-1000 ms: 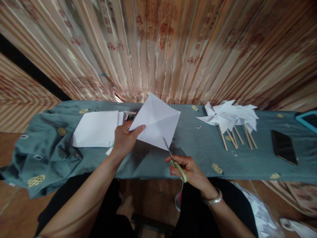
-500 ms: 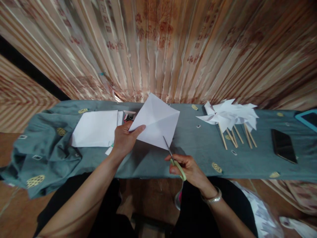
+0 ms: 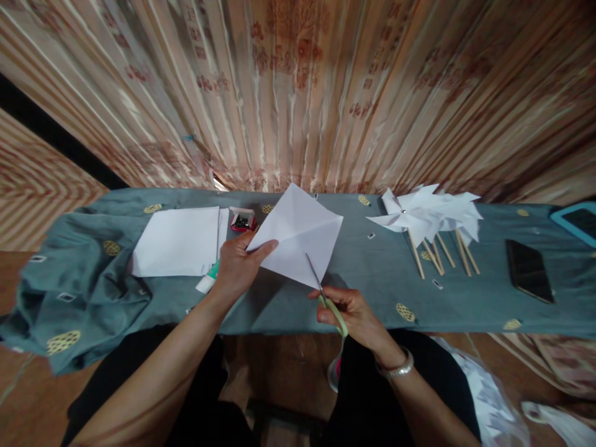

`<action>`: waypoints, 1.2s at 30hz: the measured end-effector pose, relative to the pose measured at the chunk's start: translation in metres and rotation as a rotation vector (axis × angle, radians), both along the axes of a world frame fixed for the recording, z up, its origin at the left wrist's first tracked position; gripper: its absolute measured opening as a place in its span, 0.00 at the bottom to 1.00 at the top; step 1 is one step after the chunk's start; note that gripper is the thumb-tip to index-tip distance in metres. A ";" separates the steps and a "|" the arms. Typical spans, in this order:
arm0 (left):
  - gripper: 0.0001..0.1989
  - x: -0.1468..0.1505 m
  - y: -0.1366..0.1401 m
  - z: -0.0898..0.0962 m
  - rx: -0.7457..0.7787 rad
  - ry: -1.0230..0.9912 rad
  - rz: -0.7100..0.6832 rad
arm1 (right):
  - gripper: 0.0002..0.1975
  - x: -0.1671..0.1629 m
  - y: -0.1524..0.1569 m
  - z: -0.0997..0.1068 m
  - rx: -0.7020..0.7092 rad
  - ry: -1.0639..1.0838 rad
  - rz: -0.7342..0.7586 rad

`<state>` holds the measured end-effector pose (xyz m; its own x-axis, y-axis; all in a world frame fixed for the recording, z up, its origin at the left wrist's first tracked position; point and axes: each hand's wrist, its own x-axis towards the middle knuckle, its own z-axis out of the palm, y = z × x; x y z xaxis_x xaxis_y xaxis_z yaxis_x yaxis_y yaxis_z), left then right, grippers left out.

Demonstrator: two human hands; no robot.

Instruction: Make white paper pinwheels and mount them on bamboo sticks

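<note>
Paper square [image 3: 305,230] held over cloth-covered table [image 3: 367,285] between back and front edges, left hand [image 3: 239,264] pinching it, underside fingers hidden; right hand [image 3: 356,315] gripping scissors [image 3: 334,312] near front edge, second blade hidden.

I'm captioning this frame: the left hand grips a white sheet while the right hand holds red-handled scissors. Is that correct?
Not quite: the head view shows that the scissors have light green handles, not red. The rest stands: the right hand holds them, and the left hand grips the white sheet.
</note>
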<state>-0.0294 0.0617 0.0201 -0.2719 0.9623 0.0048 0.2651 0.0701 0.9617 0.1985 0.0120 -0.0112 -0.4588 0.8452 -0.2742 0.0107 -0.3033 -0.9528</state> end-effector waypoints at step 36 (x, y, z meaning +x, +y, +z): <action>0.13 0.006 -0.005 -0.013 0.025 -0.022 -0.076 | 0.25 -0.005 0.001 -0.005 -0.044 0.022 -0.074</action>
